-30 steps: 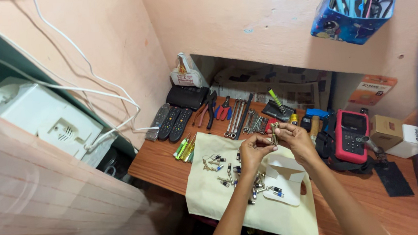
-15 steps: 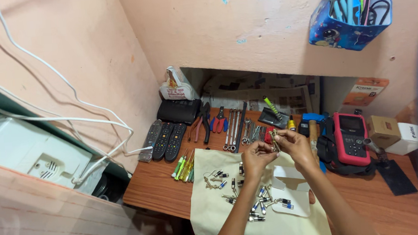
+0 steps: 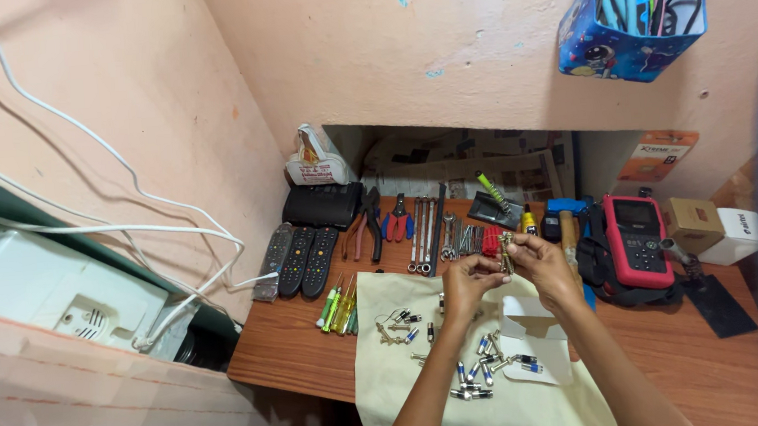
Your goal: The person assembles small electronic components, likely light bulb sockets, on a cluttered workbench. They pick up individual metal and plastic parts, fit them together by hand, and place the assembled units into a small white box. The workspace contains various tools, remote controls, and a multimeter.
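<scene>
Both hands are raised over the tabletop (image 3: 300,354), pinching one small metal connector (image 3: 506,252) between them. The left hand (image 3: 466,285) grips it from below with fingertips closed on it, and the right hand (image 3: 541,261) clasps its upper end. To my eye this is a fiddly joining or twisting job. It would go best with the left hand holding the piece steady while the right does the fine turning, and with the work kept over the cloth so anything dropped lands softly.

Just beneath the hands lies a cream cloth (image 3: 393,392) scattered with more small connectors (image 3: 481,367). Beyond the hands, pliers (image 3: 364,228) and wrenches (image 3: 426,232) are lined up. Left of the left hand sit three remote controls (image 3: 300,260) and some screwdrivers (image 3: 337,308). Right of the right hand rests a red handheld meter (image 3: 638,238). The wooden tabletop is tucked into a corner of peach plaster wall (image 3: 368,70). White cables (image 3: 105,171) trail down it, and a blue pouch (image 3: 622,36) of tools hangs above.
</scene>
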